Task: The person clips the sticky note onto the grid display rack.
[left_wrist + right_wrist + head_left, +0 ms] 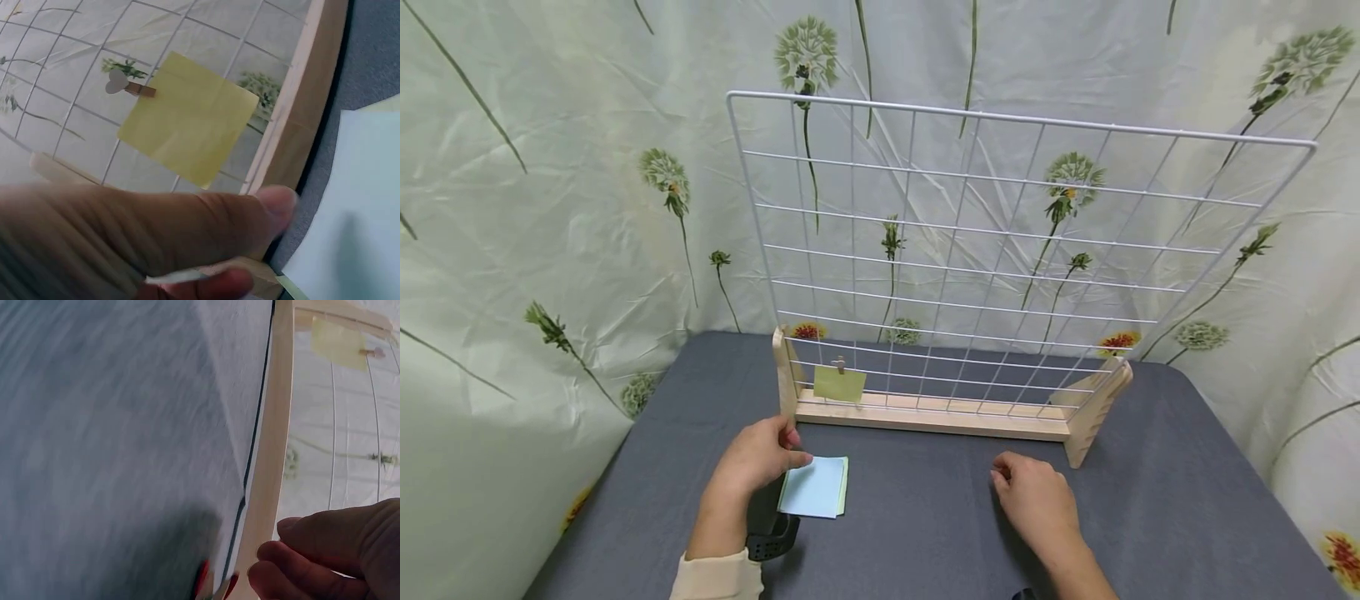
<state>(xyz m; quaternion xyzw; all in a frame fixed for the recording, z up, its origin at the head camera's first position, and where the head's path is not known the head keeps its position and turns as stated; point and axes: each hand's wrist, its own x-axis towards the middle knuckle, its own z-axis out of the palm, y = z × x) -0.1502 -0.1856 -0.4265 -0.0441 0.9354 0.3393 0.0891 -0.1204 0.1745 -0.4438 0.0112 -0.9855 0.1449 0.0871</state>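
Observation:
My left hand [758, 454] hovers at the upper left corner of a small stack of square paper notes [814, 487], light blue on top with a green edge beneath. Its thumb reaches toward the paper, apart from the other fingers. In the left wrist view, the thumb [212, 215] casts a shadow beside the blue sheet [359, 206]. My right hand [1037, 500] hangs loosely curled over the table's right half, with nothing seen between thumb and fingers. Near its fingers, small red-and-wood pieces [206, 584] show blurred at the right wrist view's lower edge.
A white wire grid [955, 225] stands in a wooden base [925, 419] at the back. A yellow-green note [839, 384] hangs low on its left side from a small wooden clothespin [839, 364] with a heart. Dark grey cloth covers the table [917, 517]; a flowered curtain [587, 208] hangs behind.

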